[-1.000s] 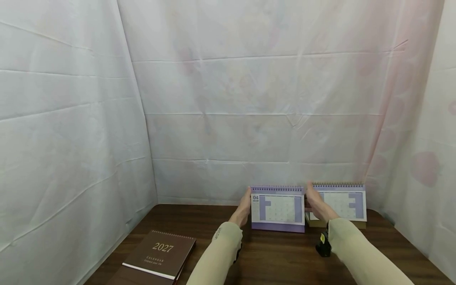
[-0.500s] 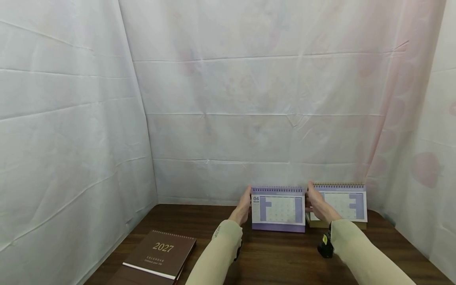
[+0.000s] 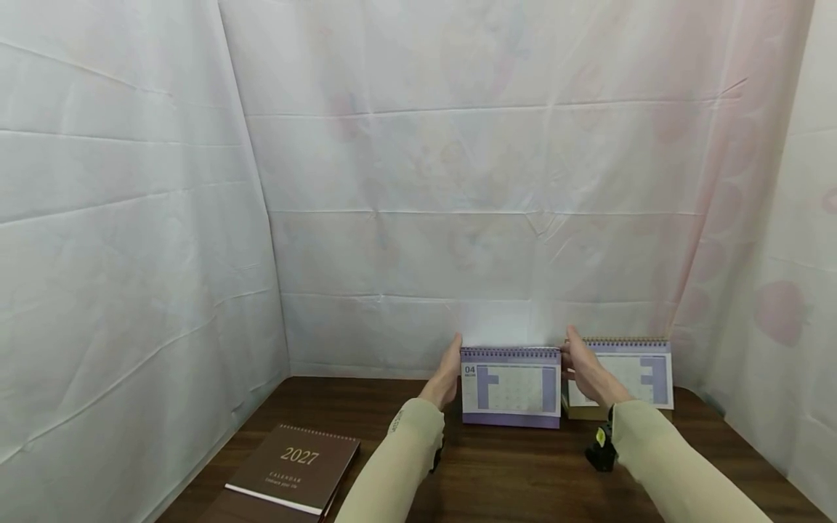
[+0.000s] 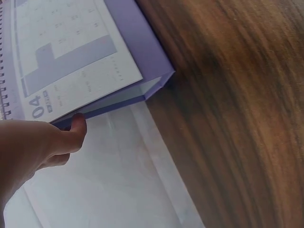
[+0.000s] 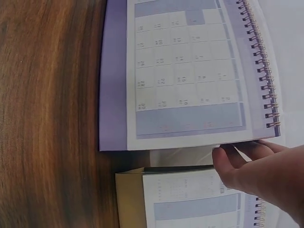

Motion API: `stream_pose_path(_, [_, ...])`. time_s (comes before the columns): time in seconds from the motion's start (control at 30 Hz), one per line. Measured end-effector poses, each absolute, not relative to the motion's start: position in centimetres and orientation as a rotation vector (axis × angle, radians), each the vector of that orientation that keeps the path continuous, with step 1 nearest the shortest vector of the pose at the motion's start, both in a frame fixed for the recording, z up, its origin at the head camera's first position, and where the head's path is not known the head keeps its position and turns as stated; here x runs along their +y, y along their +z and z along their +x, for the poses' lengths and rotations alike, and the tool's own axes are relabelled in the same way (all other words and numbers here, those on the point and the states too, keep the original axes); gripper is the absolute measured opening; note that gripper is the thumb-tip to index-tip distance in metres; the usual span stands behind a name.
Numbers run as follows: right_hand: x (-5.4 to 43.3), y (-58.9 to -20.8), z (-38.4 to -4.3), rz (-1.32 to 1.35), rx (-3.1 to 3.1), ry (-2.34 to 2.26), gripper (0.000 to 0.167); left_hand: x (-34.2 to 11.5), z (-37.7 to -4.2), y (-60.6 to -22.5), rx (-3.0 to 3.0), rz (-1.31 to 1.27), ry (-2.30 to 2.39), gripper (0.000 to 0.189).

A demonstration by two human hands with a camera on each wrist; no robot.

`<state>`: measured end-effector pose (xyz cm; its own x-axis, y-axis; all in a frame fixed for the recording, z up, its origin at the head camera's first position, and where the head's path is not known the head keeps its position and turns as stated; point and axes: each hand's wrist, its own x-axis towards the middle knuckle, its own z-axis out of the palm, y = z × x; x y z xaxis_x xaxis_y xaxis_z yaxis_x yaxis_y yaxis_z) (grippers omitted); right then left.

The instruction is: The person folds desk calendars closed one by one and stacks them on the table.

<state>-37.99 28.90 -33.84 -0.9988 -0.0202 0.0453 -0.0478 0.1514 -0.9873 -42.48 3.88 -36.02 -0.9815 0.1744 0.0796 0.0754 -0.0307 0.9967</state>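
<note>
A purple desk calendar with a spiral top and "04" on its page stands upright on the table's far part. My left hand is at its left edge. In the left wrist view, the fingertips touch or nearly touch that side. My right hand is at the right edge, fingers raised. In the right wrist view, the thumb lies just below the edge; other fingertips are partly hidden behind it. Neither hand visibly pinches the calendar. A second desk calendar with a tan base stands close on its right, partly behind my right hand.
A brown "2027" calendar lies at the front left of the dark wooden table; another brown piece shows below it. Pale cloth hangs behind the table and along both sides. A narrow gap separates the standing calendars.
The purple calendar's top edge sits slightly lower, its base almost unchanged. Both hands' fingers have risen a little relative to it, the right hand's more upright. The other calendars have not moved.
</note>
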Motion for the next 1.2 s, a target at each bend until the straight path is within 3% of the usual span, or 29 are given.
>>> stream_pose_path(0.43, [28.7,-32.2,-37.5,0.060,-2.464,1.800,0.098,4.1,-42.7,-34.2,2.106,0.346,2.182,0.079])
stream_pose_path(0.87, [28.3,-32.0,-37.7,0.095,-2.375,1.768,0.082,4.0,-43.1,-33.6,2.003,0.529,2.241,0.067])
stream_pose_path(1.2, [28.1,-31.8,-37.9,0.203,-2.309,1.996,0.090,4.4,-42.7,-33.5,1.823,0.611,2.379,0.053])
